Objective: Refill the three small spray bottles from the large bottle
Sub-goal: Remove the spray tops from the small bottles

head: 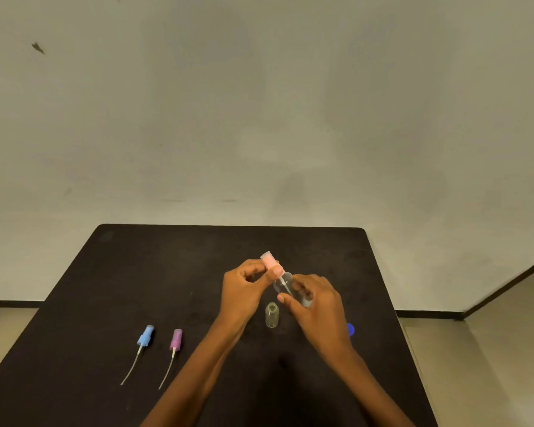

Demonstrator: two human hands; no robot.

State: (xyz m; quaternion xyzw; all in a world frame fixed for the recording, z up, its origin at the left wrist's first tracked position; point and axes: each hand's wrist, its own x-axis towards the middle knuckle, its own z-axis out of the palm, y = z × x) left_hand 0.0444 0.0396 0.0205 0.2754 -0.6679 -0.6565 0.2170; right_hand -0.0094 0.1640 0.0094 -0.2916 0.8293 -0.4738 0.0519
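My left hand (244, 288) pinches a pink spray head (269, 259), lifted at a tilt, its thin tube still reaching down into a clear small bottle (285, 283). My right hand (316, 306) grips that bottle by its body, tilted. Just below, a second clear small bottle (272, 315) stands upright and uncapped on the black table (136, 272). A blue spray head (145, 336) and a purple spray head (175, 339) lie on the left of the table, tubes pointing toward me. The large bottle is not visible.
A blue round object (350, 329) peeks out behind my right wrist. The table's far edge meets a pale wall (259, 118). Floor and a dark skirting show at the right (490, 318).
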